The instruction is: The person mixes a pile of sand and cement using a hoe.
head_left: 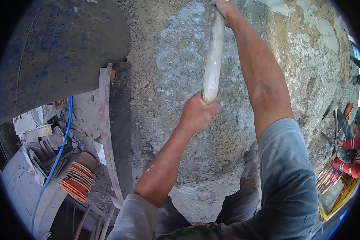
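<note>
A long pale rod or handle (pixel 214 60), rounded and whitish, runs nearly upright through the middle of the view. My left hand (pixel 200 113) is wrapped round its lower end. Near the top edge my right hand (pixel 227 10) grips the upper part, and whatever lies beyond it is cut off by the frame. Beneath both hands is rough grey ground (pixel 180 80) with loose grit and a paler, powdery patch.
A long board (pixel 108 132) stands left of my legs, below a large dark curved surface (pixel 64 52). A blue hose (pixel 60 152) passes stacked orange rings (pixel 78 180) and broken slabs. At the far right a person in red sleeves (pixel 350 156) is near some tools.
</note>
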Demonstrator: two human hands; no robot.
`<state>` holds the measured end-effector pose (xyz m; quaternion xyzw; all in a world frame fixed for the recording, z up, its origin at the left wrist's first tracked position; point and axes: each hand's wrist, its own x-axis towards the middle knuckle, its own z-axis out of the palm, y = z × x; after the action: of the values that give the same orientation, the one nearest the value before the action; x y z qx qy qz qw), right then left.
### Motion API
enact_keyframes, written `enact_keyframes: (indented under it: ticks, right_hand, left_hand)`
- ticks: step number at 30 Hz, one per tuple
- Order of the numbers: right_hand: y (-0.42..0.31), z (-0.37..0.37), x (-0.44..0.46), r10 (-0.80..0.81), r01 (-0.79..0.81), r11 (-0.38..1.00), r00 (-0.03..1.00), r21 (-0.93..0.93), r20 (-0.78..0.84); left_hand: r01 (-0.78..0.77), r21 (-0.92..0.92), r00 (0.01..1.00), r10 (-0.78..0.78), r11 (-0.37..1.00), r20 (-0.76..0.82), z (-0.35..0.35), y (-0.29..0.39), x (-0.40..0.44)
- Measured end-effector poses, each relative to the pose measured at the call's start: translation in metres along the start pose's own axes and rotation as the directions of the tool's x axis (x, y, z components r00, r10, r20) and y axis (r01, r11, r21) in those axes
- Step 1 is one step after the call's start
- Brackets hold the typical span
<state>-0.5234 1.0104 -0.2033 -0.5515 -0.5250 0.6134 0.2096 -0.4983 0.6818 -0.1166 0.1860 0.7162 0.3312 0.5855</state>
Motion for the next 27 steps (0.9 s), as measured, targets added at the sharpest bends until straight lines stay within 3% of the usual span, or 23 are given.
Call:
enact_keyframes:
  ticks: [1,2,3,4,5,7,9,10,11,12,13,14,15,17,19,22,24,26,27]
  right_hand:
    - [0.030,0.020,-0.009,0.045,-0.051,0.982,0.998,-0.181,-0.038]
    - [0.059,0.031,-0.042,0.124,-0.121,0.969,0.992,-0.216,0.002]
    - [0.096,0.037,-0.064,0.103,-0.104,0.935,0.994,-0.338,-0.022]
    - [0.112,0.041,-0.095,0.198,-0.218,0.895,0.976,-0.389,-0.093]
    - [0.107,0.037,-0.130,0.160,-0.201,0.860,0.979,-0.469,-0.127]
    - [0.105,0.026,-0.198,0.204,-0.241,0.873,0.970,-0.425,-0.130]
    - [0.116,0.019,-0.261,0.306,-0.344,0.827,0.939,-0.445,-0.158]
    - [0.143,0.014,-0.292,0.374,-0.396,0.800,0.917,-0.451,-0.141]
    - [0.160,0.013,-0.375,0.400,-0.483,0.772,0.874,-0.413,-0.276]
    - [0.164,0.010,-0.415,0.617,-0.677,0.665,0.736,-0.315,-0.279]
    - [0.214,0.003,-0.461,0.679,-0.727,0.681,0.670,-0.083,-0.300]
    - [0.243,-0.005,-0.509,0.775,-0.746,0.632,0.602,0.209,-0.193]
    - [0.202,-0.004,-0.543,0.845,-0.719,0.531,0.486,0.448,-0.222]
    - [0.233,-0.017,-0.614,0.886,-0.687,0.424,0.450,0.589,-0.113]
    - [0.204,-0.013,-0.632,0.944,-0.758,0.329,0.259,0.564,-0.203]
    - [0.159,-0.016,-0.599,0.877,-0.620,0.447,0.447,0.645,-0.178]
    - [0.121,-0.020,-0.523,0.812,-0.511,0.451,0.576,0.731,-0.098]
    - [0.092,-0.019,-0.424,0.633,-0.414,0.658,0.756,0.629,-0.165]
    - [0.069,-0.012,-0.369,0.494,-0.281,0.766,0.832,0.578,-0.250]
  left_hand:
    - [0.118,-0.225,0.991,-0.099,0.967,0.092,0.004,-0.006,-0.024]
    - [0.162,-0.266,0.986,-0.145,0.950,0.082,0.010,-0.022,-0.048]
    - [0.207,-0.311,0.978,-0.190,0.927,0.083,0.019,-0.042,-0.079]
    - [0.230,-0.354,0.973,-0.205,0.906,0.109,0.015,-0.051,-0.107]
    - [0.252,-0.388,0.967,-0.216,0.887,0.133,0.009,-0.060,-0.130]
    - [0.350,-0.277,0.934,-0.310,0.895,0.179,0.011,-0.071,-0.183]
    - [0.551,-0.277,0.827,-0.473,0.787,0.303,0.008,-0.076,-0.238]
    - [0.567,-0.134,0.794,-0.496,0.813,0.351,0.002,-0.086,-0.265]
    - [0.577,0.017,0.754,-0.541,0.816,0.374,-0.018,-0.098,-0.307]
    - [0.581,0.166,0.700,-0.593,0.797,0.397,-0.037,-0.116,-0.337]
    - [0.570,0.308,0.640,-0.646,0.762,0.416,-0.056,-0.127,-0.356]
    - [0.484,0.464,0.608,-0.667,0.742,0.432,-0.073,-0.127,-0.369]
    - [0.377,0.600,0.569,-0.688,0.706,0.451,-0.090,-0.124,-0.384]
    - [0.208,0.767,0.414,-0.765,0.606,0.492,-0.117,-0.124,-0.405]
    - [0.234,0.688,0.458,-0.702,0.687,0.545,-0.145,-0.139,-0.418]
    - [0.135,0.689,0.593,-0.616,0.712,0.519,-0.147,-0.150,-0.395]
    - [0.072,0.765,0.665,-0.602,0.640,0.442,-0.132,-0.135,-0.334]
    - [-0.006,0.688,0.885,-0.316,0.726,0.341,-0.105,-0.160,-0.263]
    - [-0.013,0.672,0.920,-0.254,0.741,0.298,-0.093,-0.155,-0.219]
